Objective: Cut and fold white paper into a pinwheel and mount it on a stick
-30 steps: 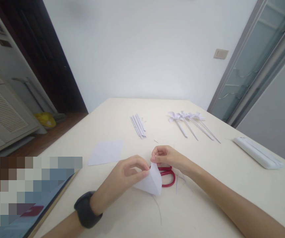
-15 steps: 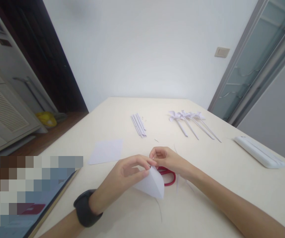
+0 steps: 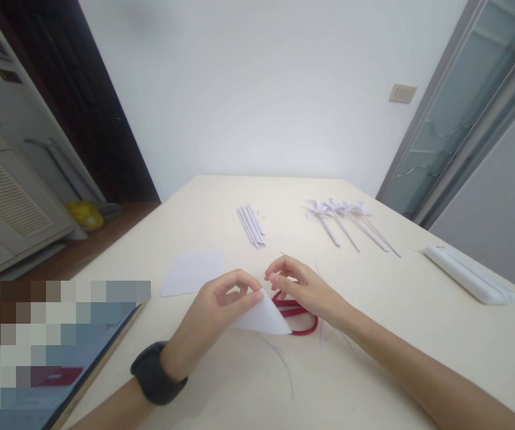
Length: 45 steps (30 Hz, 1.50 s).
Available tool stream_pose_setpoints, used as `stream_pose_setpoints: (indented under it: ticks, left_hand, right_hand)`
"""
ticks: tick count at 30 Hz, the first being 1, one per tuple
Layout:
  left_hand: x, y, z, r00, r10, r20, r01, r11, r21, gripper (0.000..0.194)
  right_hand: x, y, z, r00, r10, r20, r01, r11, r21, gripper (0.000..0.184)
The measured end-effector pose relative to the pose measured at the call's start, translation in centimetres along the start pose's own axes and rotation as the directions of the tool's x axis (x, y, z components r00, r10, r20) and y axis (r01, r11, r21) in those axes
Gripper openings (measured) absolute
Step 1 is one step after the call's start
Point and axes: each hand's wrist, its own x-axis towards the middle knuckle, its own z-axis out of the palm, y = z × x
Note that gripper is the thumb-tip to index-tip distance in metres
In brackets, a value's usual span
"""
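My left hand [image 3: 230,298] pinches the top corner of a folded sheet of white paper [image 3: 264,316] between thumb and fingers. The paper is tilted above the table, its lower point reaching over red-handled scissors [image 3: 304,331]. Just right of that corner is my right hand [image 3: 302,286], loosely curled and apart from the paper; I see nothing in its fingers. It hovers over the scissors and covers part of them. A thin wire-like strand [image 3: 287,367] lies on the table below the paper. Another flat white sheet [image 3: 192,272] lies beyond my left hand.
Several rolled white paper sticks [image 3: 251,227] lie farther back. Several paper pinwheels on sticks [image 3: 338,209] are at back right. A white elongated case [image 3: 468,275] rests near the right edge, and a tablet-like screen [image 3: 82,358] is at the lower left, partly pixelated.
My right hand has let go of the paper's corner and moved slightly up and away. My left hand has shifted a little left with the paper, whose lower point has risen, uncovering more of the scissors.
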Motion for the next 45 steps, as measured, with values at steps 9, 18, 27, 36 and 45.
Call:
stream_pose_setpoints:
  ticks: [9, 18, 27, 36, 45]
  left_hand:
    - [0.2, -1.2, -0.3, 0.997, 0.011, -0.078, 0.001, 0.989, 0.147, 0.017]
    - [0.3, -1.8, -0.2, 0.998, 0.004, -0.070, 0.006, 0.991, 0.134, 0.015]
    - [0.4, -1.6, -0.2, 1.000, 0.023, -0.010, -0.022, 0.997, 0.071, 0.012]
    - [0.5, -2.5, 0.2, 0.988, -0.084, 0.132, 0.093, 0.994, -0.059, 0.029]
    - [0.3, -2.4, 0.4, 0.981, -0.111, 0.159, 0.119, 0.992, -0.047, 0.030]
  right_hand:
    - [-0.5, -0.5, 0.7, 0.994, -0.044, 0.105, 0.053, 0.995, -0.089, 0.021]
    - [-0.6, -0.5, 1.0, 0.991, -0.097, 0.091, 0.115, 0.966, -0.232, 0.025]
    - [-0.7, -0.3, 1.2, 0.993, -0.102, 0.060, 0.114, 0.959, -0.261, 0.013]
    - [0.1, 0.0, 0.0, 0.990, -0.117, -0.084, 0.094, 0.967, -0.235, 0.016]
    - [0.4, 0.9, 0.2, 0.993, -0.114, 0.011, 0.114, 0.968, -0.224, 0.012]
